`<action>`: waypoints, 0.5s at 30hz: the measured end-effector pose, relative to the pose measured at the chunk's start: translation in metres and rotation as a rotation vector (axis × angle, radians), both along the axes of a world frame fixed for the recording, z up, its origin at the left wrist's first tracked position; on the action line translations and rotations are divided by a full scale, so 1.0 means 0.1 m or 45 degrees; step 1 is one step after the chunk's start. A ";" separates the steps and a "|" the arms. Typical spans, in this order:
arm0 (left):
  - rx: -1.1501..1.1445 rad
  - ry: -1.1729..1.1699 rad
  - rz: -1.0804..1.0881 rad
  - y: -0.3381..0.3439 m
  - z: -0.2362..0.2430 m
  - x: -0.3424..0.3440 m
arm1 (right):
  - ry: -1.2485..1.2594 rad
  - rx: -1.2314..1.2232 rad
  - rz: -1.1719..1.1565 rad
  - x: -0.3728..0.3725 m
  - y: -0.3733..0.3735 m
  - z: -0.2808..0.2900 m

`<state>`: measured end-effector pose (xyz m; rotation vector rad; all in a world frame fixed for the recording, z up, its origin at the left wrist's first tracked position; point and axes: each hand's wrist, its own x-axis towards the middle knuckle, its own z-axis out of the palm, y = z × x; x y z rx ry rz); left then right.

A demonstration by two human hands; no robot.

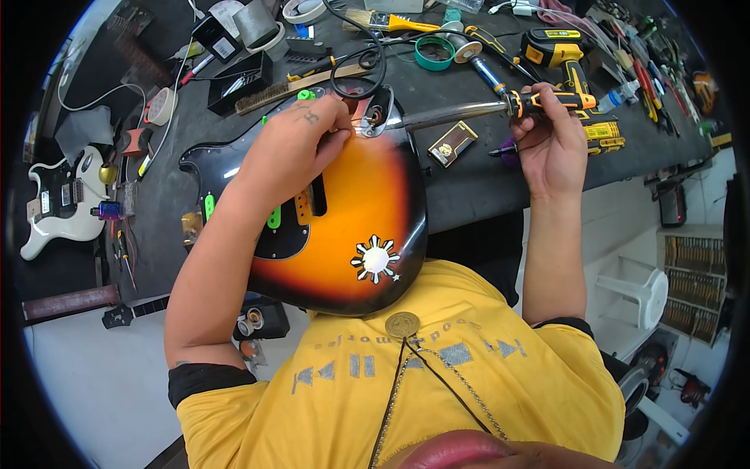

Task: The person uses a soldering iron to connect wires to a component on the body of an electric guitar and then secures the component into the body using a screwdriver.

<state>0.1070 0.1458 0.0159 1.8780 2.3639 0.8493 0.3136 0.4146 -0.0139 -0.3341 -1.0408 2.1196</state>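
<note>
A sunburst electric guitar body (355,191) lies in front of me, with a black pickguard, green knobs and a white sun sticker. My left hand (312,129) is closed in a pinch over its far edge, beside the metal jack plate (370,129); what its fingertips grip is hidden. Wiring shows at the plate. In my right hand (553,141) is a soldering iron with an orange and black handle (556,102). Its long metal shaft (457,114) points left, the end reaching the jack area. Close by loops a black cable (382,62).
Below the iron's shaft lies a small dark box (452,144). A yellow and black cordless drill (555,51) stands beyond my right hand. Farther back are a green tape roll (434,52), a brush (402,23) and a solder tube (487,76). A white guitar body (66,199) lies left.
</note>
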 end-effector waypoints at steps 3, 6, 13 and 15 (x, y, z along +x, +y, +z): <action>0.051 0.079 0.047 -0.01 -0.02 0.00 | -0.004 0.010 0.002 -0.01 -0.03 0.01; 0.113 0.213 0.066 0.01 -0.03 0.02 | 0.002 0.015 0.002 -0.03 -0.04 0.00; 0.119 0.314 0.061 -0.01 -0.07 0.00 | 0.014 0.013 -0.001 -0.06 -0.17 -0.03; 0.139 0.386 0.014 0.01 -0.03 0.02 | 0.023 0.006 -0.024 -0.05 -0.18 -0.04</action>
